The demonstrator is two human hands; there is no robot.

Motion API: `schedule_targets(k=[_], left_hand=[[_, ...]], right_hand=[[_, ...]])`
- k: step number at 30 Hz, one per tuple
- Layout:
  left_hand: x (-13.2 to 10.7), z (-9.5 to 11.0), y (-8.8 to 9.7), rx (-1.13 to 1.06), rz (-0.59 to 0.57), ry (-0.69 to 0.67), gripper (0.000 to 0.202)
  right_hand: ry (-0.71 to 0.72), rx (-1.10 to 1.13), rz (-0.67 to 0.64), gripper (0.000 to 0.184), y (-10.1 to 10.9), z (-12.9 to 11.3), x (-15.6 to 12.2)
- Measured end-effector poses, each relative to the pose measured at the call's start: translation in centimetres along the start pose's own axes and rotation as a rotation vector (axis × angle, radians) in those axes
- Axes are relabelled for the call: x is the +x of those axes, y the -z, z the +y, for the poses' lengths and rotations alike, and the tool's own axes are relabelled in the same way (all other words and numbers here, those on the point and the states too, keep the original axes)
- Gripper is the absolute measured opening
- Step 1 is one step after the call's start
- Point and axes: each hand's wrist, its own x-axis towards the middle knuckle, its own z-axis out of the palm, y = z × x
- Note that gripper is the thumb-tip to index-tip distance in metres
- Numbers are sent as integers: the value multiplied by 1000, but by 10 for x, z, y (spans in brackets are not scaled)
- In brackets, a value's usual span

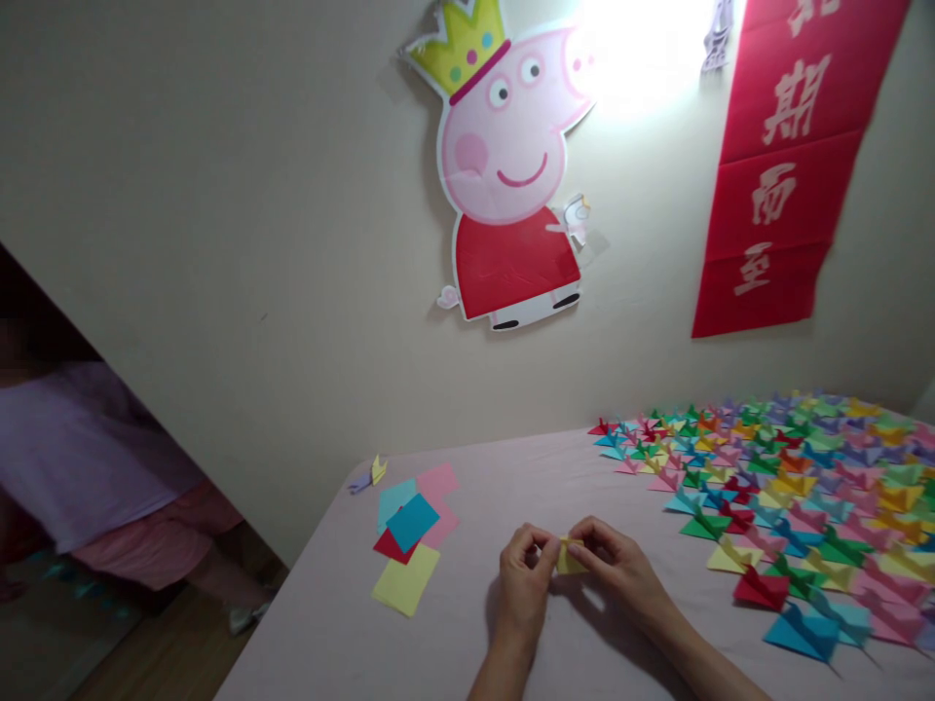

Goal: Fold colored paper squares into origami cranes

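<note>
The yellow paper (567, 562) lies directly between your left hand (523, 576) and your right hand (626, 571), neither nearer, each grip clamped thumb-to-finger on the edge facing it, its long axis too covered for you to tell.

Pink surface (314, 604), coloured sheets (413, 524), paper cranes (793, 485)

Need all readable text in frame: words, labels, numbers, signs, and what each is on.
"期而至": reading downward, on the red wall banner.
One more character above these: cut off by the picture's top edge, can't be read.
No other readable text: none seen on the held yellow paper, loose sheets or pig cutout.
</note>
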Motion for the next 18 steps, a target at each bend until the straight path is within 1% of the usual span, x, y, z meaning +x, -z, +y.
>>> schedule_targets(k=[3, 8, 11, 14, 16, 18], left_hand=[[0, -1, 0, 44, 24, -14, 33], [-1, -1, 1, 101, 26, 9, 28], [-3, 2, -1, 112, -5, 21, 22], [-4, 5, -4, 165, -56, 74, 13], [-4, 7, -4, 189, -73, 105, 11], [-4, 8, -4, 192, -69, 102, 11]], right_hand=[[-10, 26, 5, 34, 0, 1, 0], [-43, -22, -69, 32, -2, -2, 1], [-51, -7, -46, 36, -3, -3, 2], [-78, 65, -27, 38, -1, -2, 2], [-99, 104, -41, 40, 0, -1, 2], [-99, 124, -65, 39, 1, -3, 2]])
